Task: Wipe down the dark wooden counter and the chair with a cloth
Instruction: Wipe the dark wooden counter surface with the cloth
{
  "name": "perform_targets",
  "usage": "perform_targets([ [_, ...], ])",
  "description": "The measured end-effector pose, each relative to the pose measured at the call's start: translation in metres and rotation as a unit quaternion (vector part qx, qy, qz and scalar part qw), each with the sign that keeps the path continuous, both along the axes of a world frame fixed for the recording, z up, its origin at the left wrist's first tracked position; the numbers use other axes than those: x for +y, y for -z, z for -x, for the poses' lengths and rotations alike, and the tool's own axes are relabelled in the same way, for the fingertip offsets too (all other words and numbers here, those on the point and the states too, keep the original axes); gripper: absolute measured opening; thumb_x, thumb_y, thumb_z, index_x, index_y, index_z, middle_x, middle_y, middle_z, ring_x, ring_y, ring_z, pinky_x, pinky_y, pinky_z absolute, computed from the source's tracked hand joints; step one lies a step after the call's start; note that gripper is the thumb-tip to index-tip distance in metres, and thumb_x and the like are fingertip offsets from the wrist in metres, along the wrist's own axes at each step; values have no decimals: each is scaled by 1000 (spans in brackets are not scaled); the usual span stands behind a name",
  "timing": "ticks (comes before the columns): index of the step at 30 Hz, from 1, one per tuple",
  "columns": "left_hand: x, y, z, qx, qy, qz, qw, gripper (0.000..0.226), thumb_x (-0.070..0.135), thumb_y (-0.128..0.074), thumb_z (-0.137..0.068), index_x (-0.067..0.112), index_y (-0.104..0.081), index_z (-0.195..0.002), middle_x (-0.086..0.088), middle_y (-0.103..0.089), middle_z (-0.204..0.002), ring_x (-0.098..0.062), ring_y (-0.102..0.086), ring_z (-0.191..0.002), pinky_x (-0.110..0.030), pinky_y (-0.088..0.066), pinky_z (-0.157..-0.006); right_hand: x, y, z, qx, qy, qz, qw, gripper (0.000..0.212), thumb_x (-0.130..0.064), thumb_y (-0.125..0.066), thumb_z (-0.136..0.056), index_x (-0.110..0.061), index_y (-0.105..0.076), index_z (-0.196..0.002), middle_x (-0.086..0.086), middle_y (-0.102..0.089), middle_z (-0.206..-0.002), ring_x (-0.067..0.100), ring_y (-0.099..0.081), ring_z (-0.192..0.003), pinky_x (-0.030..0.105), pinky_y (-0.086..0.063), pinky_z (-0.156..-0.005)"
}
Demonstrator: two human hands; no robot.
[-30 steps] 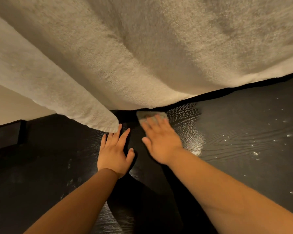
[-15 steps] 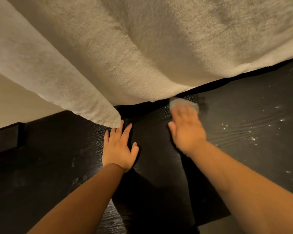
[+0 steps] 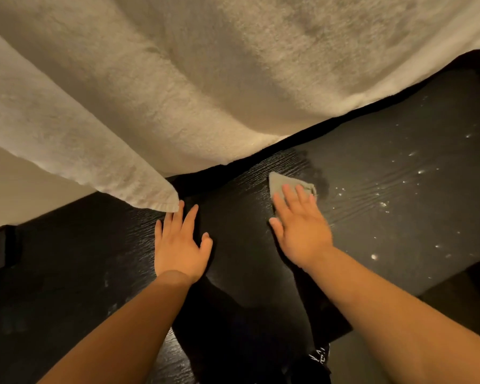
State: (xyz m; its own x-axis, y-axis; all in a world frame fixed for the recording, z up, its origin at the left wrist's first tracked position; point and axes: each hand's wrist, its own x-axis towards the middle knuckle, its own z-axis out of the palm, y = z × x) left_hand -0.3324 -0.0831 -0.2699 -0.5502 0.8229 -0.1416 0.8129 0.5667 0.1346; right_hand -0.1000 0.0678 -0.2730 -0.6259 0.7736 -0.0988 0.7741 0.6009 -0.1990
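Observation:
The dark wooden counter (image 3: 385,225) fills the lower half of the head view, its grain shining and dotted with small bright droplets on the right. My right hand (image 3: 299,228) lies flat with straight fingers, pressing a small grey cloth (image 3: 279,184) onto the counter; most of the cloth is hidden under my fingers. My left hand (image 3: 180,245) rests flat on the counter to the left, fingers spread, fingertips at the corner of a hanging towel. No chair is visible.
A large cream towel (image 3: 205,79) hangs over the back of the counter and hides what lies behind it. A pale wall (image 3: 17,189) shows at the left. The counter's front edge drops off at the lower right (image 3: 441,284).
My right hand slid the cloth from the middle toward the back right, then drew it slightly nearer. My left hand stayed planted beside the towel corner.

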Motion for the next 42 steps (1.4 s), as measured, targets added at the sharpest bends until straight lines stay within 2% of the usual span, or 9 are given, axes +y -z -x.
perform_targets([
  [5,2,-2,-2,3,-6,3,1000,70,53,-45,-99,36,-25,-164,1,-13,-175,-27,-16,-159,-49,-9,-131,-41,5,-30,6,-170,24,985,60,-47,-36,-105,-17,-40,-157,6,-30,-167,31,-20,-157,49,-18,-128],
  [13,-1,2,-4,8,-1,-23,1000,66,49,-46,-102,34,-29,-163,-1,-17,-174,-26,-16,-159,-49,-9,-131,15,4,-61,-14,53,-4,998,67,-48,-17,-106,-12,-27,-161,14,-20,-169,37,-12,-157,50,-8,-129],
  [20,-2,1,-18,1,-12,-46,999,57,32,-51,-103,23,-43,-159,-11,-29,-169,-32,-24,-157,-52,-17,-129,-72,5,-76,8,-166,23,986,64,-48,-39,-103,-15,-36,-158,8,-28,-168,32,-19,-157,49,-16,-128],
  [23,-6,2,-35,-18,-7,-43,999,56,30,-51,-102,18,-46,-157,-14,-31,-168,-36,-26,-156,-55,-20,-128,-29,5,-106,-2,-91,-6,996,62,-45,-36,-103,-17,-33,-158,11,-30,-166,35,-23,-155,47,-10,-128],
  [27,-21,5,-86,-19,69,-17,997,69,49,-37,-94,23,-41,-159,-13,-27,-170,-37,-20,-157,-56,-15,-127,-4,-1,-122,-17,50,3,999,64,-45,-23,-108,-12,-21,-163,13,-17,-170,35,-9,-158,47,-4,-129],
  [30,-32,7,-111,-4,100,17,995,73,56,-28,-96,29,-31,-163,-8,-17,-174,-33,-9,-161,-54,-9,-130,-47,-4,-101,-6,34,-3,999,68,-43,-26,-104,-7,-24,-162,22,-26,-165,44,-20,-153,53,-11,-128],
  [36,-32,8,-111,-11,96,26,995,70,54,-37,-102,31,-21,-166,-5,-5,-175,-29,1,-162,-53,-4,-130,-94,5,-107,10,-121,16,993,60,-44,-39,-104,-15,-41,-156,10,-34,-165,34,-25,-155,52,-20,-127],
  [38,-34,10,-112,-5,103,21,994,72,57,-31,-99,31,-21,-166,-6,-5,-175,-30,1,-162,-54,-5,-130,-68,6,-125,7,-89,-4,996,60,-43,-38,-103,-14,-43,-155,12,-38,-162,36,-29,-152,52,-19,-127],
  [42,-34,10,-115,6,93,7,996,74,58,-28,-96,32,-22,-165,-5,-8,-175,-29,-1,-162,-53,-6,-130,-47,4,-142,-12,73,-3,997,62,-44,-34,-107,-10,-32,-159,15,-26,-167,37,-16,-156,52,-13,-128],
])
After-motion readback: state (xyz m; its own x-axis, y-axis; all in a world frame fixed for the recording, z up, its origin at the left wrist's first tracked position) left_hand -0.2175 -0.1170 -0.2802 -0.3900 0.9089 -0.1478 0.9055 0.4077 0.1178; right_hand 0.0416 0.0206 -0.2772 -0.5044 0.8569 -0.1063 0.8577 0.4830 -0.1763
